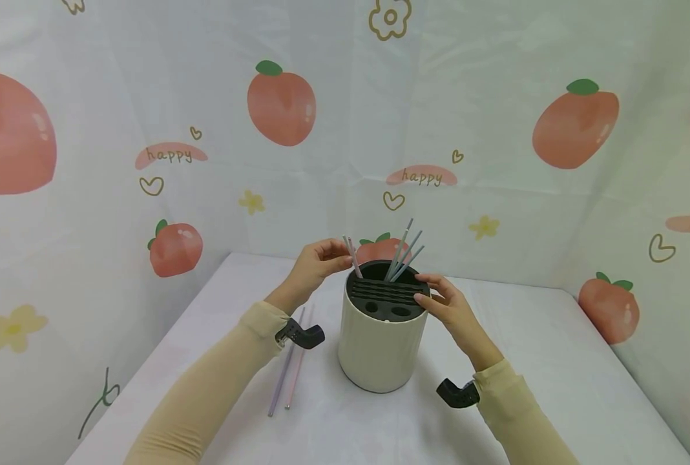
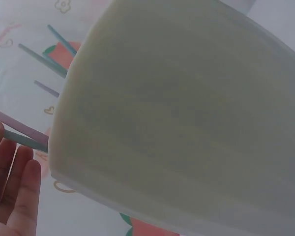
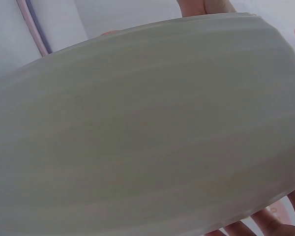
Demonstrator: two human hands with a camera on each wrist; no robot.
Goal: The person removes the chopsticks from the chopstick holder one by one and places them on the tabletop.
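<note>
A cream utensil holder (image 1: 382, 355) stands upright on the table, with a black slotted insert (image 1: 383, 292) in its top. Several grey-blue chopsticks (image 1: 402, 258) lean out of its back opening. My left hand (image 1: 316, 265) is at the rim's left side. In the left wrist view, its thumb and fingers pinch a grey-green chopstick (image 2: 27, 141), its lower part hidden by the holder; a pink chopstick (image 2: 20, 126) stands beside it. My right hand (image 1: 452, 313) grips the rim's right side, thumb on top; its other fingers (image 3: 268, 222) partly show past the holder wall.
A purple chopstick (image 1: 281, 381) and a pink one (image 1: 296, 378) lie on the white table (image 1: 531, 361), left of the holder. A white cloth with printed fruit (image 1: 281, 108) hangs behind and at the sides. Each wrist wears a black camera (image 1: 458, 392).
</note>
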